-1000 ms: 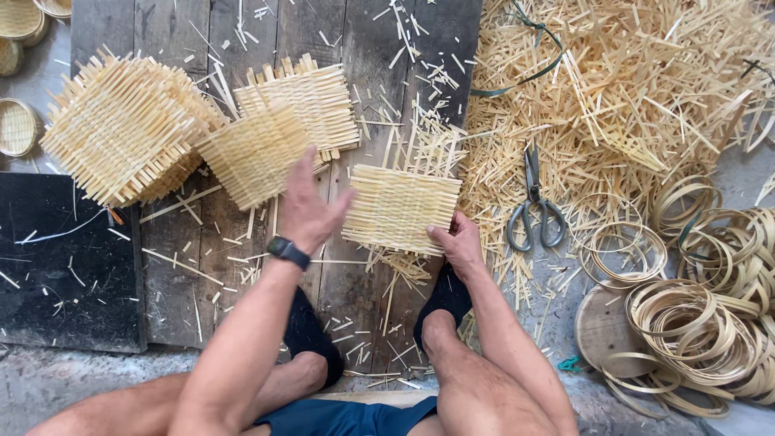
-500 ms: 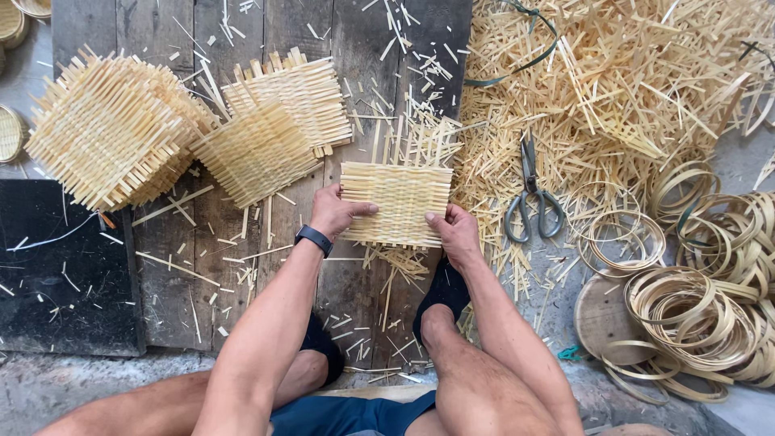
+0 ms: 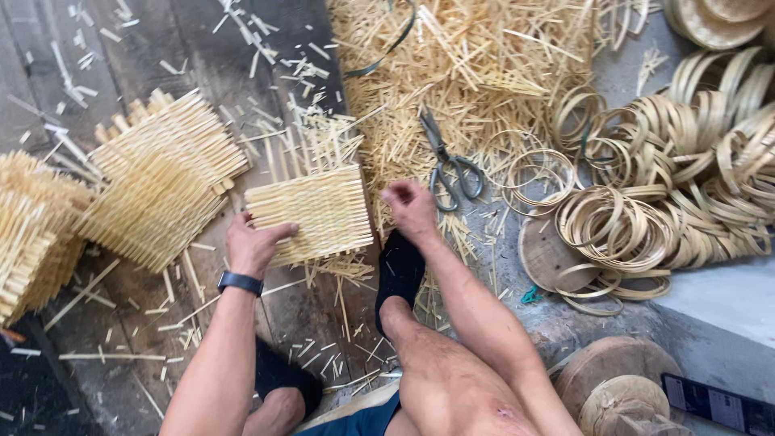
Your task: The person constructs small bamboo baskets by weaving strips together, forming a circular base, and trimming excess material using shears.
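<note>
Both hands work one woven bamboo mat (image 3: 311, 211) in the head view. Left hand (image 3: 254, 245) grips the mat's lower left edge, thumb on top, fingers tucked under it. Black wristband (image 3: 240, 282) sits on that wrist. Right hand (image 3: 410, 208) is at the mat's right edge, fingers curled; cannot tell whether it pinches the mat or just rests beside it. Mat lies flat on the dark wooden plank floor (image 3: 202, 64), between the two hands, loose uncut strip ends sticking up from its top edge.

Left of the mat: stack of finished woven mats (image 3: 161, 178), fanned and overlapping, a second pile (image 3: 32, 234) at the frame's left edge. Right of the mat, just beyond the right hand: scissors (image 3: 448, 161) lying closed-ish on a heap of bamboo offcuts (image 3: 468, 73). Farther right: heap of bamboo rings (image 3: 662, 186), many loops tangled, some resting on a round wooden disc (image 3: 545, 254). Short splinters scattered all over the floor.

Person sits with legs bent, bare knees low in frame, black socks (image 3: 401, 274) on both feet, right foot just below the mat. Dark phone-like slab (image 3: 718, 404) at bottom right on a grey ledge.
</note>
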